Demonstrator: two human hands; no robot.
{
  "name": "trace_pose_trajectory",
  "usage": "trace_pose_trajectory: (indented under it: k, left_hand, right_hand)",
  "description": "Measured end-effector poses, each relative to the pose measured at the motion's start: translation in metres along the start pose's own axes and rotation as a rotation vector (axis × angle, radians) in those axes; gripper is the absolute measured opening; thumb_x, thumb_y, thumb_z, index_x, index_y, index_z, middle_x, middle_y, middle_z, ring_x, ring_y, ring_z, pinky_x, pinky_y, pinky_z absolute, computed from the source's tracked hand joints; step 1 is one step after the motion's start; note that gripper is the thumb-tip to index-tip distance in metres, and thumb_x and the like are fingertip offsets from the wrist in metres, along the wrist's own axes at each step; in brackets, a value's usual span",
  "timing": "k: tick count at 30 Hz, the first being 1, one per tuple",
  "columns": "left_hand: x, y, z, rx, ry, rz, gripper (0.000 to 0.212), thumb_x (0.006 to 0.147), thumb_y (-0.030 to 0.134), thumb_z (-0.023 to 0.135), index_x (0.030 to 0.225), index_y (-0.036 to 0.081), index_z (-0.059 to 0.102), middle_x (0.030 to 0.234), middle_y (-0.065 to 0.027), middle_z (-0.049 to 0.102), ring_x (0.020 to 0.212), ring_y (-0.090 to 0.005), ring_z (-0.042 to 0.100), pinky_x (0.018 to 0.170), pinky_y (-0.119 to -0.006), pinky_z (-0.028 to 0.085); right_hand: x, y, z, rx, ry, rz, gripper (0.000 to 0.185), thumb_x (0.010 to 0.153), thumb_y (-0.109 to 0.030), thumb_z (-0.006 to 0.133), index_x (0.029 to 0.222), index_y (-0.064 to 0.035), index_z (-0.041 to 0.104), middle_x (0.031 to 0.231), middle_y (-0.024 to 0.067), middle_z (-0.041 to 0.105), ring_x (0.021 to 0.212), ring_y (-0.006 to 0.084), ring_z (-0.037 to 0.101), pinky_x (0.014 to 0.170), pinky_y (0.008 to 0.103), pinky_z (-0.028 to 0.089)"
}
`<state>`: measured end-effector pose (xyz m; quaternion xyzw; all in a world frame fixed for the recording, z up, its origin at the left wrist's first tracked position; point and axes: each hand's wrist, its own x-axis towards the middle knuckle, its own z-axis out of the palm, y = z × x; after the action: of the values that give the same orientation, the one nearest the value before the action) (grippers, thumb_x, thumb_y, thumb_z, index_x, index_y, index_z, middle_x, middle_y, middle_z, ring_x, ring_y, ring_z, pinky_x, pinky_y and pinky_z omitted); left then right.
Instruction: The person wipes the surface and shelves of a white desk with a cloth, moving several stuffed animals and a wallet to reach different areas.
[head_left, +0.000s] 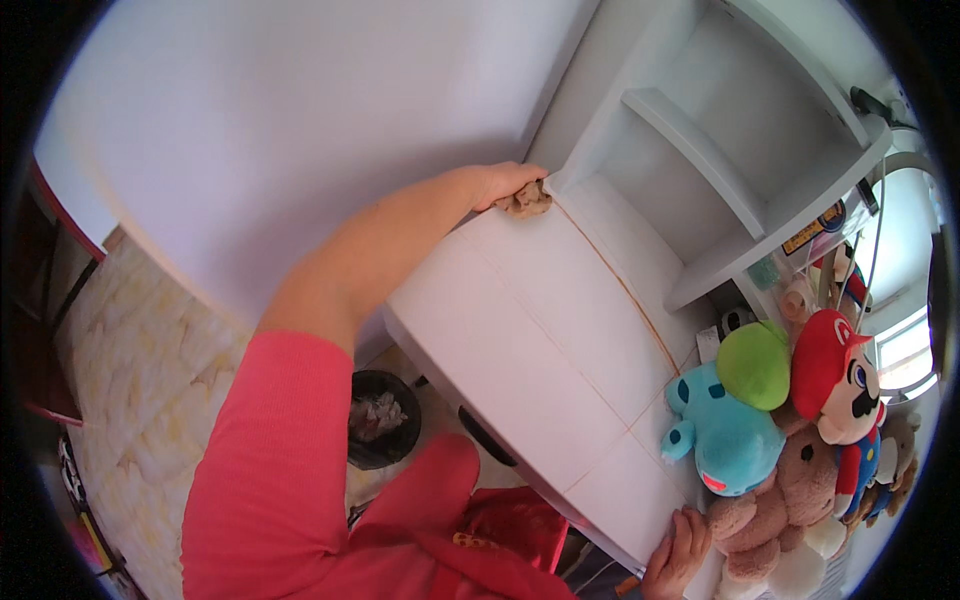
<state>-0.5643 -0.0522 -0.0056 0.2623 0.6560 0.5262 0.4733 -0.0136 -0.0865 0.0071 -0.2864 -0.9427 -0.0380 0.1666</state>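
Observation:
My left hand (510, 182) reaches to the far left corner of a white desk top (525, 322), where the wall meets the shelf unit. Its fingers are closed on a crumpled brown cloth (527, 199), which rests against the desk surface. At the lower right, my right hand (679, 551) lies on the desk's near edge, fingers bent over the surface, with nothing visible in it. Just beside it sit a brown plush toy (772, 517) and a blue plush toy with a green bulb (731, 435).
A grey shelf unit (694, 161) stands along the desk's back. A Mario plush (836, 382) and other soft toys crowd the right end. Below the front edge is a black waste bin (382, 420) holding crumpled paper. The white wall (315, 112) borders the left side.

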Motion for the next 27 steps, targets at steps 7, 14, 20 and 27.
trace_pose_trajectory:
  k: [7, 14, 20, 27]
  left_hand:
    - [0.084, 0.007, 0.002, 0.017, 0.003, 0.082, 0.034, 0.091, 0.04, 0.051, 0.08, 0.01, 0.06, 0.07, -0.0057, 0.059, 0.075, -0.0164, 0.063, 0.058, -0.032, 0.046]
    - [0.081, -0.026, -0.005, -0.318, -0.279, -0.085, 0.033, 0.092, 0.038, 0.051, 0.105, 0.009, 0.061, 0.093, -0.0073, 0.067, 0.076, -0.0178, 0.064, 0.07, -0.024, 0.05]
    - [0.003, -0.102, -0.029, -0.174, -0.225, -0.239, 0.033, 0.092, 0.037, 0.051, 0.108, 0.009, 0.061, 0.099, -0.0074, 0.067, 0.082, -0.0175, 0.064, 0.076, -0.024, 0.05]
    - [-0.076, -0.141, -0.052, -0.139, -0.124, -0.348, 0.033, 0.092, 0.035, 0.052, 0.111, 0.011, 0.062, 0.106, -0.0075, 0.067, 0.088, -0.0172, 0.065, 0.082, -0.023, 0.049]
  right_hand:
    - [0.005, -0.003, -0.004, -0.003, -0.055, 0.023, 0.035, 0.091, -0.016, 0.043, 0.116, 0.0043, 0.057, 0.12, 0.0209, 0.056, 0.109, 0.0391, 0.051, 0.096, 0.0481, 0.038]
    - [0.001, 0.003, 0.001, -0.001, -0.139, 0.067, 0.039, 0.087, -0.013, 0.04, 0.119, 0.0069, 0.049, 0.119, 0.0272, 0.048, 0.108, 0.0442, 0.046, 0.095, 0.0522, 0.033]
    - [0.001, 0.0, -0.001, 0.005, -0.066, 0.044, 0.034, 0.085, -0.011, 0.045, 0.115, 0.0033, 0.054, 0.119, 0.0238, 0.051, 0.107, 0.0424, 0.048, 0.096, 0.0504, 0.035]
    - [-0.006, 0.01, 0.008, -0.016, -0.048, 0.008, 0.04, 0.087, -0.014, 0.038, 0.12, 0.0038, 0.052, 0.12, 0.0244, 0.05, 0.11, 0.0429, 0.046, 0.098, 0.0508, 0.033]
